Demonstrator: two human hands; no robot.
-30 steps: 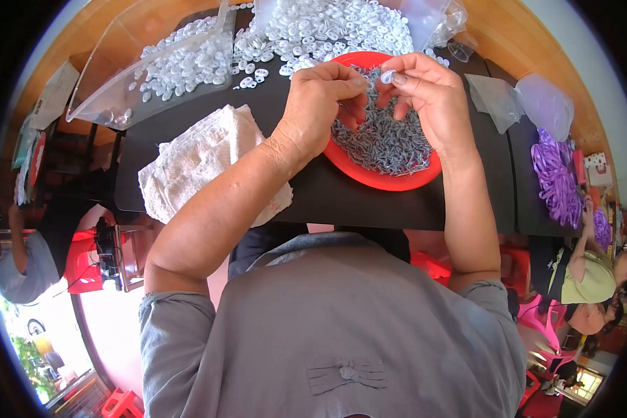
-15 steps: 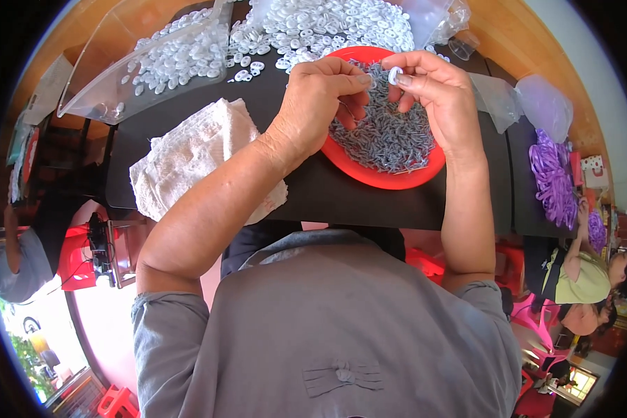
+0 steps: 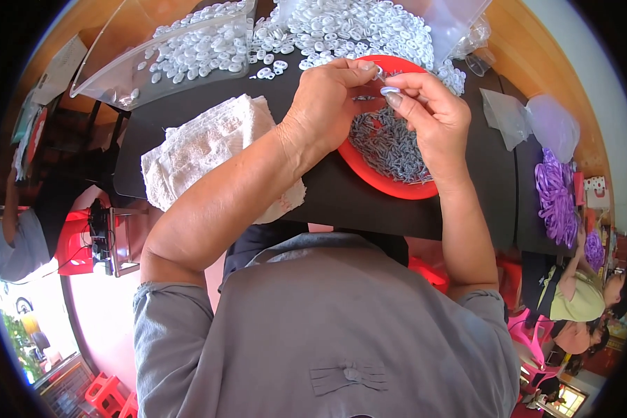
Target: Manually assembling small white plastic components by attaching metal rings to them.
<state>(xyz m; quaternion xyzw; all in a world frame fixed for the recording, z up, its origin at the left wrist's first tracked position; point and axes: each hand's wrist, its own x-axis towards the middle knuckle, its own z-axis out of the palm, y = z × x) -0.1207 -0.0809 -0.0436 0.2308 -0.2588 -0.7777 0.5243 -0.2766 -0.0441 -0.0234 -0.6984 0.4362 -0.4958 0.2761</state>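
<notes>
My right hand (image 3: 435, 111) pinches a small white oval plastic piece (image 3: 390, 90) between thumb and fingers. Close beside it, the thumb and forefinger of my left hand (image 3: 327, 97) are closed on something small and pale, too tiny to make out. Both hands are over a red bowl (image 3: 380, 182) of many small grey screw-like pieces (image 3: 390, 146), partly covering it. A large heap of white oval pieces with holes (image 3: 355, 28) lies just beyond the bowl.
A clear plastic bin (image 3: 111, 92) with more white ovals stands at the far left. A folded whitish cloth (image 3: 209, 143) lies by my left forearm. At right are clear plastic bags (image 3: 501, 115) and a purple ribbon bundle (image 3: 556, 195). Other people sit at both sides.
The white oval in my right hand has turned from upright to nearly flat. Both hands have come closer together, the right one moving slightly left and down in view.
</notes>
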